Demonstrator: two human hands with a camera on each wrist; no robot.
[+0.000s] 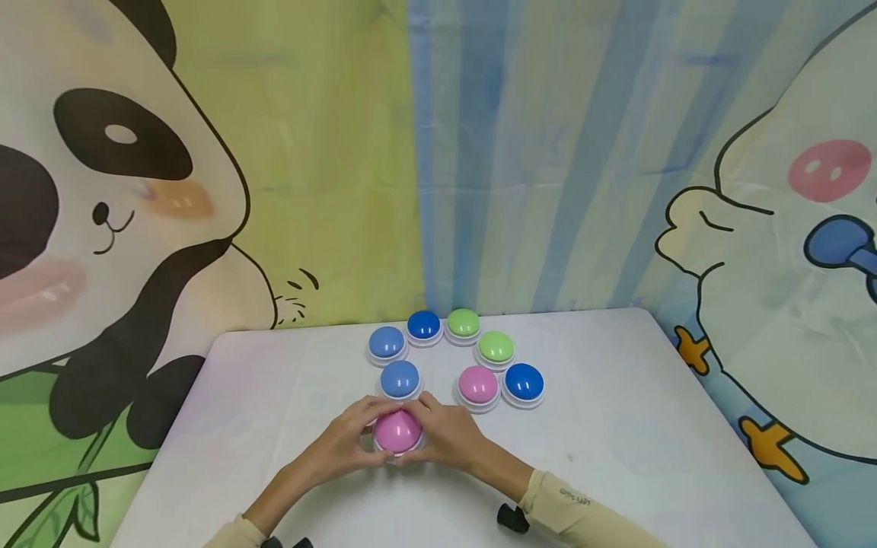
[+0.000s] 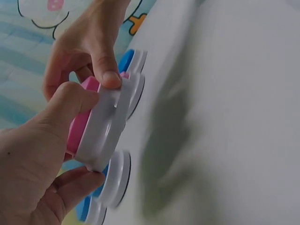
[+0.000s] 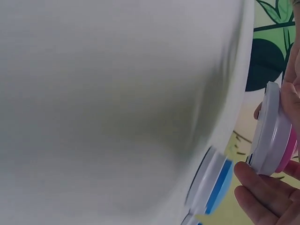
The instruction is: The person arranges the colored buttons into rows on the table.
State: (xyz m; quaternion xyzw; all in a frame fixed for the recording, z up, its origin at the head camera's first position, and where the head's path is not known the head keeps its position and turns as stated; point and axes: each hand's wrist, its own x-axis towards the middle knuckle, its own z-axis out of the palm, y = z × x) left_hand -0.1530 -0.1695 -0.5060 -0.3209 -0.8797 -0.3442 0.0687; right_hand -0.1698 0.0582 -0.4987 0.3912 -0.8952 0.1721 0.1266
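Note:
Between both hands is a pink dome push button [image 1: 398, 431] with a round white base, raised off the table in the wrist views. My left hand [image 1: 346, 440] grips its left side, thumb at the near edge and fingers round the far side. From the right, my right hand [image 1: 448, 434] holds the opposite side in the same way. The left wrist view shows the button's white base [image 2: 101, 126] tilted on edge between the fingers. Just beyond the hands sits a light blue button [image 1: 400, 379] on the table.
Behind stand another light blue button [image 1: 387, 342], dark blue buttons [image 1: 424, 325] [image 1: 524, 382], green buttons [image 1: 463, 323] [image 1: 496, 347] and a second pink button [image 1: 478, 385]. They sit on a white table [image 1: 617, 457], with a cartoon-printed curtain [image 1: 342, 152] behind it.

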